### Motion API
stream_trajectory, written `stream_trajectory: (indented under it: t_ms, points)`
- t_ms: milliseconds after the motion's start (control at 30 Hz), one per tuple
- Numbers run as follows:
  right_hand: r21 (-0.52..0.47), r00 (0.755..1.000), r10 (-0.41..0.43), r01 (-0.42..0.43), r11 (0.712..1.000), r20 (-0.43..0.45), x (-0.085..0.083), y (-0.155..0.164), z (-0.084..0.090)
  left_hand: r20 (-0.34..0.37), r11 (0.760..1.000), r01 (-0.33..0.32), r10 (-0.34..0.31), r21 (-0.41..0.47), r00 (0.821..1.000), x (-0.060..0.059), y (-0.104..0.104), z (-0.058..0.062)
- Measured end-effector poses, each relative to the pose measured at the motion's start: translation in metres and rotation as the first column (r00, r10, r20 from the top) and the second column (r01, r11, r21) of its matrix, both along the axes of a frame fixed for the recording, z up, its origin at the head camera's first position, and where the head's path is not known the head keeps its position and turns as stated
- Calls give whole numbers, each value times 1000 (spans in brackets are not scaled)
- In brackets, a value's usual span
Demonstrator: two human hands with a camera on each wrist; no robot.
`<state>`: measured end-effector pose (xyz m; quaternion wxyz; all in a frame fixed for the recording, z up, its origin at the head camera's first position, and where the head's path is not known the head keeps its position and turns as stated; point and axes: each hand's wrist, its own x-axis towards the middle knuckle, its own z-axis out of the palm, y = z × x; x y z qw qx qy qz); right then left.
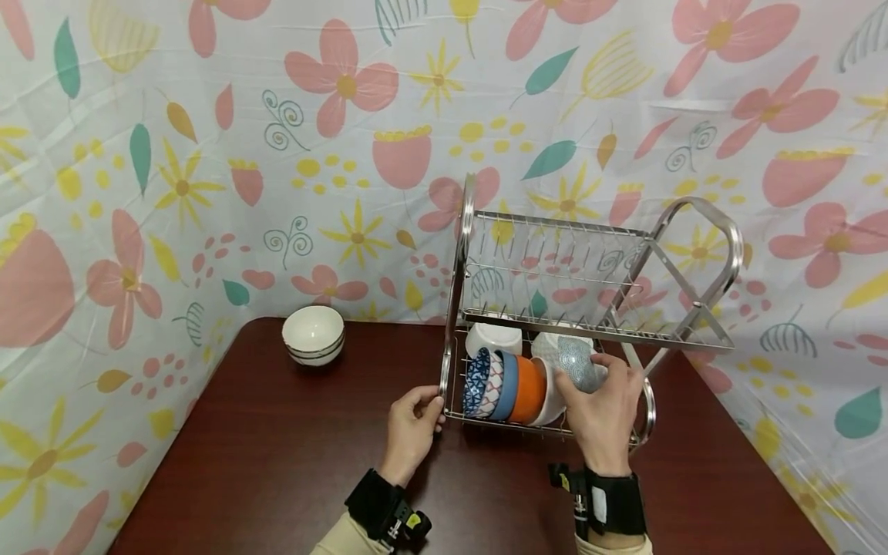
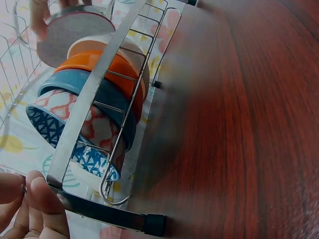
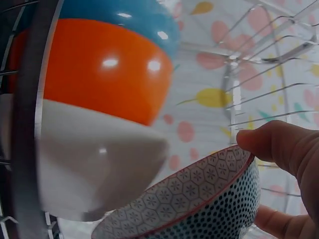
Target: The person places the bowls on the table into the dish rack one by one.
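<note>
Left hand point(image 2: 22, 206) is sliced off at the lower left corner of the left wrist view. In the right wrist view, right hand point(image 3: 286, 169) runs off the right edge, patterned bowl point(image 3: 199, 204) is cut at the bottom, white bowl point(image 3: 89, 164) is blurred.

You see a dark red-brown tabletop point(image 1: 291, 447). Near its back left corner sit two white bowls point(image 1: 314, 334), one stacked inside the other, well apart from everything else. Behind the tabletop and along both sides hangs a white cloth point(image 1: 208, 154) with pink flowers, yellow flowers and green leaves on it.
</note>
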<state>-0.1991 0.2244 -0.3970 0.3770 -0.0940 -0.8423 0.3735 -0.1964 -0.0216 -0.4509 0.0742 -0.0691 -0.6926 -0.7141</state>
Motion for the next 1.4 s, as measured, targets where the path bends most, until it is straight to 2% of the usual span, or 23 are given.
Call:
stream_trajectory:
  t_ms: [200,400,733,1267,1400]
  points:
    - [-4,994,-1,2,1000,113,-5,2,-7,-3,1000,-1,1,13,1000,-1,1,0]
    - [-19,976,-16,20,1000,219,-8,4,-12,6,1000,-17,17,4,1000,0,2,0]
    - [-57,929,31,-11,998,369,-13,9,-17,2,999,-38,38,31,999,-2,3,-1]
    - [-37,872,86,-78,996,482,-14,15,-17,5,999,-32,32,28,999,-1,4,1]
    - [-28,849,110,-111,993,517,-12,18,-16,6,999,-40,40,24,999,-1,4,1]
